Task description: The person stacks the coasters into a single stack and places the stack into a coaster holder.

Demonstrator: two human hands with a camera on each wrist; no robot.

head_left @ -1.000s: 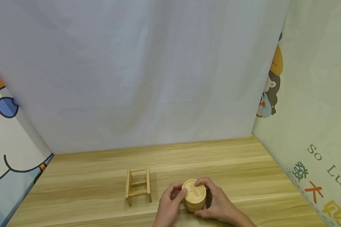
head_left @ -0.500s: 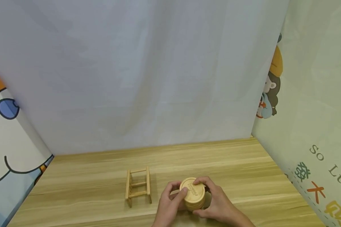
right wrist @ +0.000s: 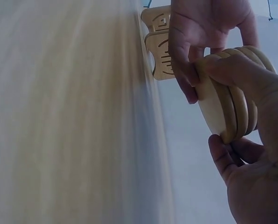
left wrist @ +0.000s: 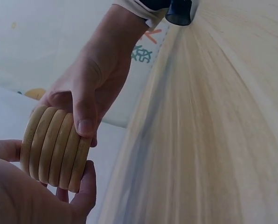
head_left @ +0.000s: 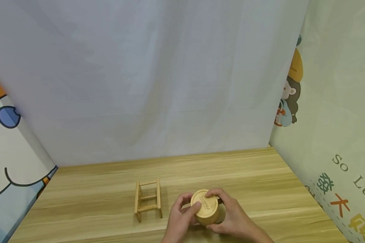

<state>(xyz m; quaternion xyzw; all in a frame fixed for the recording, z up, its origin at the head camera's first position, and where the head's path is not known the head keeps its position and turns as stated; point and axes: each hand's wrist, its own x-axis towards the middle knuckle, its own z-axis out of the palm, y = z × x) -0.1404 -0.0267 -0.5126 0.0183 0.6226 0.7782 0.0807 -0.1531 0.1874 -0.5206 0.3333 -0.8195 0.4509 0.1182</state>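
Observation:
A stack of several round bamboo coasters (head_left: 204, 205) is held between both hands, raised off the table. The top coaster bears engraved lettering. My left hand (head_left: 180, 217) grips the stack from the left, its thumb on the upper face. From the right, my right hand (head_left: 235, 217) curls round it, with the index finger on top and thumb low on the near side. In the left wrist view the coasters (left wrist: 55, 147) lie face to face, their rounded edges lined up. The right wrist view shows the plain underside of the bottom coaster (right wrist: 211, 107).
A small bamboo rack (head_left: 148, 197) with slatted sides and crossbars stands on the wood-grain table (head_left: 88, 206), left of the hands. A pale cloth (head_left: 140, 84) hangs behind the table. Printed panels (head_left: 337, 101) flank it at the sides.
Both hands have shifted the coaster stack slightly left and up in the head view, and its top has tilted a little. The rack stays in place.

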